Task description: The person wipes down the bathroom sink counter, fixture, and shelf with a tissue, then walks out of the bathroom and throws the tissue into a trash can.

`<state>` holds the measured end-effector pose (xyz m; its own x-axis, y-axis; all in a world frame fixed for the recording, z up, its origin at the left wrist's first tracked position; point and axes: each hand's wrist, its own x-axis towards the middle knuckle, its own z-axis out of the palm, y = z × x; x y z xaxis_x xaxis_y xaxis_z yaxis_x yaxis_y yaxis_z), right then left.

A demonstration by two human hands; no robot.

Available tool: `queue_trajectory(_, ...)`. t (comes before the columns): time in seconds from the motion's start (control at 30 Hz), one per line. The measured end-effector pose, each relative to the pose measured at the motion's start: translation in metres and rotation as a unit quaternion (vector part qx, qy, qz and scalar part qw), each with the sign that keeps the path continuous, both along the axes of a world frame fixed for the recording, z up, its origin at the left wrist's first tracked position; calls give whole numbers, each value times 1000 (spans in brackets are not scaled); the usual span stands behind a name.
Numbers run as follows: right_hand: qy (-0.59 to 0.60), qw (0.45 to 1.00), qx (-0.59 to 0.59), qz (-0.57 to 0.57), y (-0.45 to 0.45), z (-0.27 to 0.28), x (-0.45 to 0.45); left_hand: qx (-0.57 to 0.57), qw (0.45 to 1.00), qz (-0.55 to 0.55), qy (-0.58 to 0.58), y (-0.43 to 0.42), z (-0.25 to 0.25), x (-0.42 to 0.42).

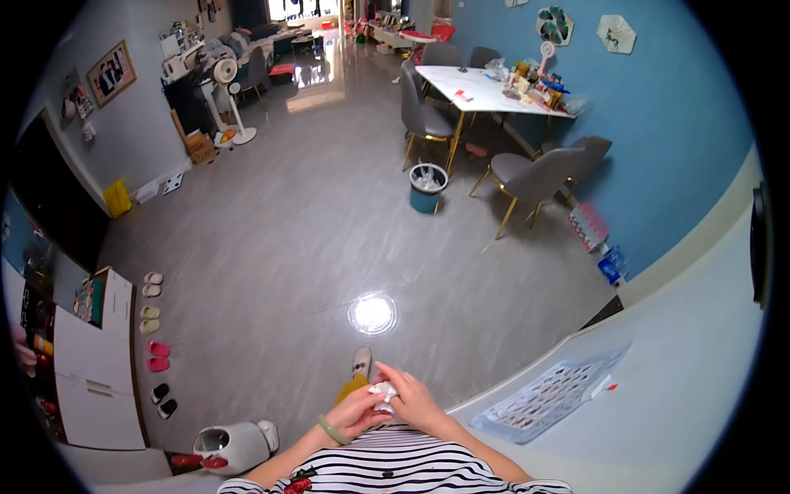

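Note:
A white crumpled tissue (383, 393) is held between my two hands in front of my striped shirt. My left hand (355, 412), with a pale green bangle at the wrist, has its fingers closed against the tissue from the left. From the other side, my right hand (414, 403) presses on it with bent fingers, the index finger sticking out. My fingers hide part of the tissue. Below the hands, one shoe (362, 361) and a mustard trouser leg show.
A lined trash bin (426, 189) stands on the tiled floor ahead, near grey chairs (539, 177) and a cluttered white table (485, 86). Several pairs of slippers (158, 356) line the white cabinet (95, 403) at left. A white fan (233, 99) stands farther back.

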<state>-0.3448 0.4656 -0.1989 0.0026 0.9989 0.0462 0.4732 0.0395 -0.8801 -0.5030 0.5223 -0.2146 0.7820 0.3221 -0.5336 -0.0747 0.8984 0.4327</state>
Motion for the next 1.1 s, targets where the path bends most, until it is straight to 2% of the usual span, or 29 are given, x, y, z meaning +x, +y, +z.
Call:
queue_trajectory(0.03, -10, 1000, 4, -3, 10, -5, 6, 7, 1000, -2, -3, 13, -2, 5)
queue_trajectory(0.1, 165, 986, -15, 9, 34, -15, 18, 9, 999, -30, -22, 44, -7, 15)
queue_trajectory(0.13, 151, 988, -7, 7, 47, -14, 27, 13, 999, -40, -33, 61, -9, 21)
queue_trajectory(0.23, 233, 972, -33, 28, 84, -20, 50, 35, 998, -47, -36, 108, -11, 35)
queue_trajectory(0.27, 227, 973, -25, 24, 98, -12, 56, 45, 997, -49, -36, 125, -11, 40)
queue_trajectory(0.37, 102, 992, -72, -27, 133, 3, 73, 120, 991, -53, 32, 171, -1, 53)
queue_trajectory(0.5, 172, 981, -81, -36, 166, 0, 84, 197, 972, -102, 75, 213, 4, 71)
queue_trajectory(0.57, 92, 991, -99, -17, 180, 6, 88, 201, 970, -125, 62, 230, -5, 80)
queue_trajectory(0.73, 78, 992, -98, -13, 214, -1, 108, 162, 970, -158, 85, 257, -4, 97)
queue_trajectory(0.8, -8, 998, -56, 31, 229, -4, 122, 162, 971, -159, 70, 268, 2, 95)
queue_trajectory(0.87, 45, 998, -25, 23, 253, 16, 145, 187, 969, -132, 89, 272, 12, 86)
queue_trajectory(0.9, 7, 999, 16, 30, 270, 24, 162, 196, 969, -110, 102, 277, 15, 82)
queue_trajectory(0.93, 37, 999, 28, -1, 286, 38, 176, 209, 967, -88, 114, 285, 14, 75)
queue_trajectory(1.0, 11, 993, 103, -51, 330, 40, 219, 193, 968, -28, 157, 291, 15, 61)
queue_trajectory(1.03, -77, 989, 110, -60, 357, 35, 249, 181, 964, 23, 193, 293, 17, 54)
queue_trajectory(1.07, -109, 985, 110, -74, 388, 27, 278, 174, 963, 33, 203, 293, 20, 47)
queue_trajectory(1.1, -201, 965, 148, -84, 418, -4, 312, 152, 957, 83, 233, 287, 24, 40)
